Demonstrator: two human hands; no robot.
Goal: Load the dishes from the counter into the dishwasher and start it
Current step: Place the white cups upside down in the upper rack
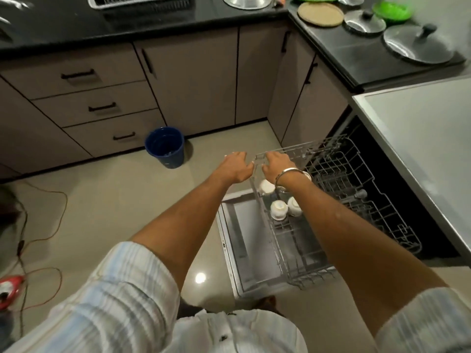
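The dishwasher (433, 138) stands open at the right, its door (244, 238) folded down flat. Its grey wire upper rack (339, 174) is pulled out over the door. Three white cups (279, 210) sit upside down in the rack's near-left part. My right hand (275, 165), a metal bangle on its wrist, has its fingers curled over the rack's front rim. My left hand (235, 165) is just left of that corner with fingers spread, its thumb at the rim. On the black counter (356, 54) at the back right lie pot lids (418, 44) and green bowls (391, 11).
A blue bin (165, 146) stands on the floor by the drawers (102, 108). Orange wires (51, 225) trail over the floor at the left, near a red iron (10, 289). A round brown mat (320, 14) lies on the counter.
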